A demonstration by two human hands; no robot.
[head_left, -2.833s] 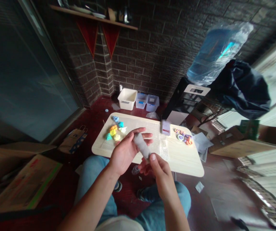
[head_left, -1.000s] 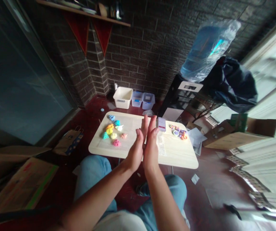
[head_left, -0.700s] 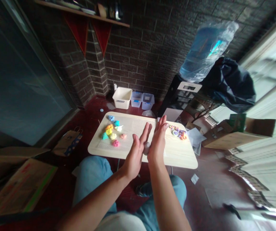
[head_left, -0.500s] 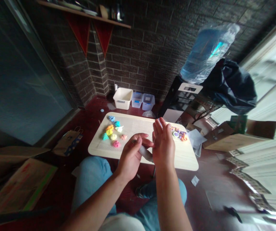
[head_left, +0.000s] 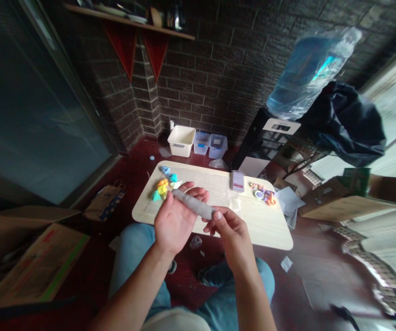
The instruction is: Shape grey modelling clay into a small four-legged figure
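A long grey clay roll (head_left: 193, 205) lies across the palm of my left hand (head_left: 173, 218), whose fingers curl up around it. My right hand (head_left: 228, 232) pinches the roll's right end between thumb and fingers. Both hands hover over the near edge of a low light wooden table (head_left: 270, 230). Several small coloured clay lumps (head_left: 166, 182) sit on the table's left part, partly hidden by my left hand.
A phone (head_left: 238, 181) and a cluster of small coloured pieces (head_left: 263, 193) lie on the table's right side. White and clear bins (head_left: 198, 141) stand by the brick wall. A water dispenser (head_left: 287, 110), cardboard boxes (head_left: 32, 262) and papers surround the table. My knees are below.
My palms were pressed together upright, rolling the clay. Now they have parted: the left hand cradles the lengthened roll and the right pinches its end.
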